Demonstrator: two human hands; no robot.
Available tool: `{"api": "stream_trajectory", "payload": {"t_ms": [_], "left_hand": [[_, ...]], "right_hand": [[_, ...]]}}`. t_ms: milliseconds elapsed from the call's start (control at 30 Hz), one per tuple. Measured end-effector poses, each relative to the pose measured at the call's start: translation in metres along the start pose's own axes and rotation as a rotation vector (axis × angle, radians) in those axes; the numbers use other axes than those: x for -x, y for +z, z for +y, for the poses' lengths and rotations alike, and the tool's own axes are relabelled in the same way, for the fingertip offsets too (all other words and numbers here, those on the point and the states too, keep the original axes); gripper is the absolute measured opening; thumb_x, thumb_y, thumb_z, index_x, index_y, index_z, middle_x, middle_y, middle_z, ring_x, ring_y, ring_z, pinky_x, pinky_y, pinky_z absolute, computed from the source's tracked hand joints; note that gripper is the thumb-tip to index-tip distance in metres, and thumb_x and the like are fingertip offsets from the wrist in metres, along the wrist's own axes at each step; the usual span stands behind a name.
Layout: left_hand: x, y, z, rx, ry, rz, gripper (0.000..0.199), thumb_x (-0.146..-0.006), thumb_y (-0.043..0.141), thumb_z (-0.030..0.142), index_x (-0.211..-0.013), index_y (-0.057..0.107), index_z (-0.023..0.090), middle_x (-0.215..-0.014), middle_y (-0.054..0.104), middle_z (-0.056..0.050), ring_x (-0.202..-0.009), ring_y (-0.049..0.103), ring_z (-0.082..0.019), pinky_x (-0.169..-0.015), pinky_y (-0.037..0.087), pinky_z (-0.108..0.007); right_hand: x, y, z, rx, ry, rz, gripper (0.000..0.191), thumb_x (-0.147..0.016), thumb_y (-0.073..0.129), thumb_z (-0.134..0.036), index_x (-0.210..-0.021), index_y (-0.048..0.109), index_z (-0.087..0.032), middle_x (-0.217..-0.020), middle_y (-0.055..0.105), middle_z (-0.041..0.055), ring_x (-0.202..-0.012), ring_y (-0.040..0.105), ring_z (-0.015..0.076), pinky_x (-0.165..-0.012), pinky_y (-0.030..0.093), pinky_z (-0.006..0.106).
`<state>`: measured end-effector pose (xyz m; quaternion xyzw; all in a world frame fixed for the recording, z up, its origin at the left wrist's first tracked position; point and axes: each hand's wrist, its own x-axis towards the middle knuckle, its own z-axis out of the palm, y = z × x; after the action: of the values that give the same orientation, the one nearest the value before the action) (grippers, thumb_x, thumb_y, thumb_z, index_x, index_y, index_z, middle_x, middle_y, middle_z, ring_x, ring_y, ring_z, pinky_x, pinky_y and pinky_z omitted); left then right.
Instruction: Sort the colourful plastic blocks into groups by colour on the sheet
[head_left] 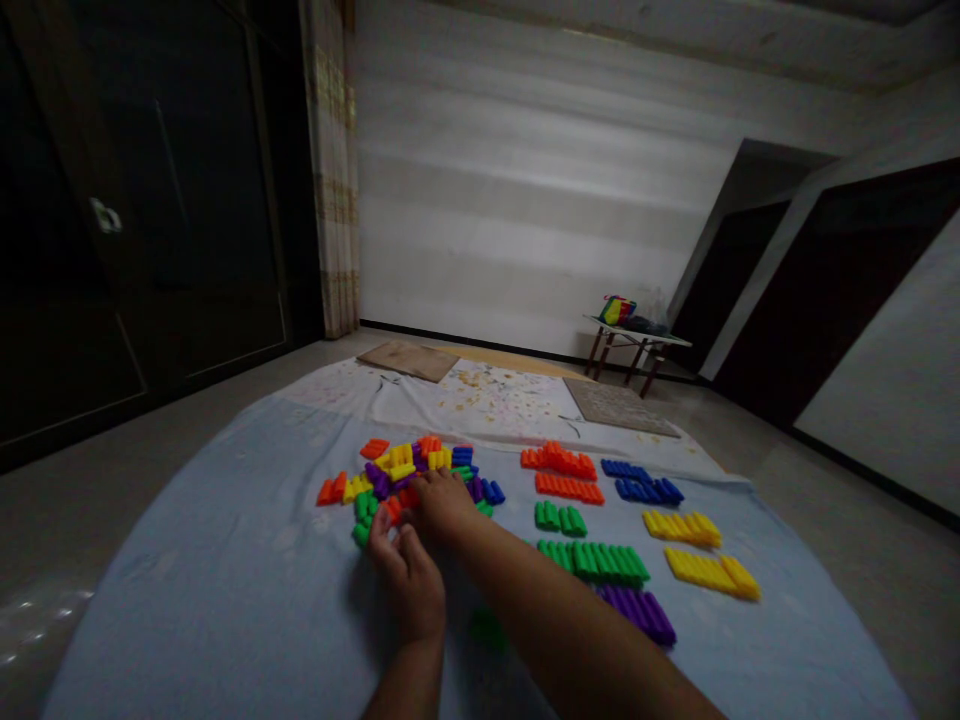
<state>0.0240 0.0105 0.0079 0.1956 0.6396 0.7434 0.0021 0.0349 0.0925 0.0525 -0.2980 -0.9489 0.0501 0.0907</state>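
with half-curled fingers of left hand (411, 575) and right hand (444, 503) at mixed-colour heap of short, plastic-looking cylinders (403, 471), nearer left than right edge of tabletop (247, 570); cannot tell if gripping any. could scatter pieces by raking, or skew purple cylinder row (643, 614) by dragging forearm.

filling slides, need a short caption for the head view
Left hand and right hand at a multicolored pile of sticks, single color rows to its right, on blue cloth.

Left hand (411, 580), right hand (448, 508), colourful pile (403, 471)
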Motion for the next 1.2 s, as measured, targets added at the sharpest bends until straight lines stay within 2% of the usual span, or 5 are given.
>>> {"api": "stream_trajectory", "payload": {"t_ms": [367,533,800,967,1200], "left_hand": [[-0.001,0.001,-0.009,0.012,-0.023,-0.012,0.042,-0.085,0.038,0.036,-0.123,0.041,0.017,-0.126,0.046,-0.016,-0.118,0.045,-0.023,-0.100,0.036,-0.041],[-0.001,0.002,-0.009,0.011,-0.045,-0.070,0.044,-0.085,0.037,0.038,-0.123,0.041,0.016,-0.127,0.044,-0.016,-0.118,0.044,-0.023,-0.098,0.038,-0.039],[0.005,0.006,-0.006,-0.112,0.156,-0.310,0.042,-0.082,0.043,0.040,-0.117,0.046,0.017,-0.118,0.051,-0.014,-0.113,0.048,-0.025,-0.096,0.038,-0.045],[0.010,0.010,-0.003,-0.183,0.269,-0.451,0.054,-0.074,0.055,0.040,-0.122,0.043,0.018,-0.122,0.051,-0.015,-0.116,0.047,-0.028,-0.093,0.041,-0.047],[0.009,0.013,-0.001,-0.235,0.324,-0.587,0.045,-0.072,0.055,0.040,-0.112,0.052,0.020,-0.107,0.059,-0.010,-0.103,0.055,-0.027,-0.092,0.042,-0.045]], "right_hand": [[0.017,-0.013,0.002,-0.059,-0.150,-0.079,0.035,-0.076,0.054,-0.040,-0.099,0.063,-0.015,-0.102,0.062,0.0132,-0.091,0.058,0.0244,-0.079,0.043,0.035],[0.032,-0.021,0.014,-0.503,0.028,-0.002,0.030,-0.079,0.048,-0.027,-0.104,0.062,-0.019,-0.095,0.066,0.0052,-0.082,0.059,0.0164,-0.072,0.044,0.026],[0.062,-0.044,0.033,-1.105,0.231,0.037,0.032,-0.080,0.037,-0.018,-0.100,0.062,-0.014,-0.081,0.066,0.0021,-0.071,0.059,0.0108,-0.064,0.046,0.022],[0.077,-0.045,0.042,-1.158,0.244,0.059,0.028,-0.082,0.040,-0.022,-0.099,0.061,-0.016,-0.081,0.066,0.0005,-0.072,0.060,0.0106,-0.066,0.048,0.023],[0.108,-0.044,0.062,-0.944,0.235,0.155,0.026,-0.082,0.049,-0.030,-0.102,0.060,-0.017,-0.093,0.067,0.0027,-0.085,0.061,0.0146,-0.079,0.048,0.029]]}}
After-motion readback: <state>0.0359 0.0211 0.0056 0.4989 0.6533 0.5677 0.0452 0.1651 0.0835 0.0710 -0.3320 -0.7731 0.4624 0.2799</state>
